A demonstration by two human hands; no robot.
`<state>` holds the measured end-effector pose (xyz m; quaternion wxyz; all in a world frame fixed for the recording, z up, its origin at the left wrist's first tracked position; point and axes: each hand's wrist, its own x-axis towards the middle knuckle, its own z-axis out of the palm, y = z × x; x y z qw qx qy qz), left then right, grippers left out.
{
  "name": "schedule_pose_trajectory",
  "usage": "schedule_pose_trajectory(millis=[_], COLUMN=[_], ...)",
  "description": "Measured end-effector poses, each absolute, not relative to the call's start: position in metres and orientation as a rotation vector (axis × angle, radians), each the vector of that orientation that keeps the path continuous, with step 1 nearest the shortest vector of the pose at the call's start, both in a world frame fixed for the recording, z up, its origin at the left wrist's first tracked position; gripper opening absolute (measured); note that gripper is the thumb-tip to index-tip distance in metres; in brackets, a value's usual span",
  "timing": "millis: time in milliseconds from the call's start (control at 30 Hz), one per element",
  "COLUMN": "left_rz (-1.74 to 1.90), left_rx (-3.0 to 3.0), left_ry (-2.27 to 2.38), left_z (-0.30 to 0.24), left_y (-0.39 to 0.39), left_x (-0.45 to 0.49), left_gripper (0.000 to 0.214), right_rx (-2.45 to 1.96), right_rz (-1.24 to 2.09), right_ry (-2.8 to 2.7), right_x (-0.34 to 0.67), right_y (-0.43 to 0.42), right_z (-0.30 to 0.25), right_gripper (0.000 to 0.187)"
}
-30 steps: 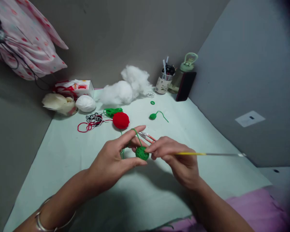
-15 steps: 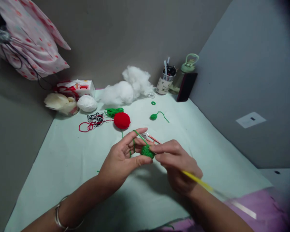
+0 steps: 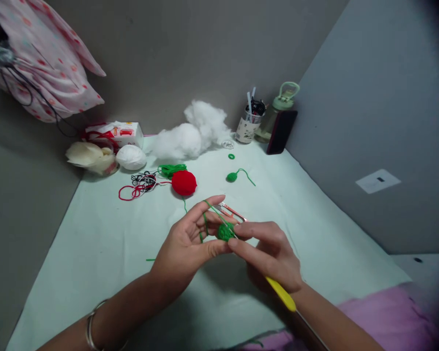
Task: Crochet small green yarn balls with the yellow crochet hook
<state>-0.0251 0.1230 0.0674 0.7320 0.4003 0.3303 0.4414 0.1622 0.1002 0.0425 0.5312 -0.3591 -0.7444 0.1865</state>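
My left hand pinches a small green crocheted piece between thumb and fingers, with green yarn running over its raised index finger. My right hand grips a crochet hook with a yellow handle, its tip at the green piece. The handle points back towards my right forearm. Both hands hover over a pale green table cover. Small snips with orange handles lie just behind the hands.
Further back lie a red crocheted ball, a green yarn bundle, tangled red and black threads, a small green piece with a tail, white stuffing, a white ball, a pen cup, a bottle and a dark phone.
The hook handle has swung from pointing out to the right to pointing back towards my body. Both hands have shifted slightly right and nearer, still on the green piece.
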Motion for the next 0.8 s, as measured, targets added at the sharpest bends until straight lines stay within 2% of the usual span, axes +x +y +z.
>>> schedule_pose_trajectory(millis=[100,267,400,500,600,800], left_rz=[0.987,0.910,0.816,0.801,0.808,0.809], left_rx=[0.874,0.749,0.552,0.515,0.537,0.659], left_ry=[0.708,0.607,0.503,0.522,0.553,0.597], left_z=[0.067,0.060,0.056,0.057,0.059,0.062], left_y=[0.123,0.120,0.120,0.123,0.128,0.140], left_x=[-0.026,-0.025,-0.022,-0.024,-0.030,-0.042], left_gripper=[0.070,0.062,0.058,0.065,0.071,0.064], right_rx=[-0.789,-0.764,-0.717,-0.705,-0.704,-0.663], right_rz=[0.150,0.047,-0.097,0.029,0.316,0.527], right_ry=[-1.845,-1.921,-1.967,-1.886,-1.706,-1.613], right_x=[0.160,0.163,0.171,0.169,0.162,0.159], right_y=[0.103,0.104,0.104,0.106,0.109,0.112], right_z=[0.045,0.046,0.044,0.039,0.034,0.038], right_gripper=[0.047,0.051,0.063,0.055,0.042,0.033])
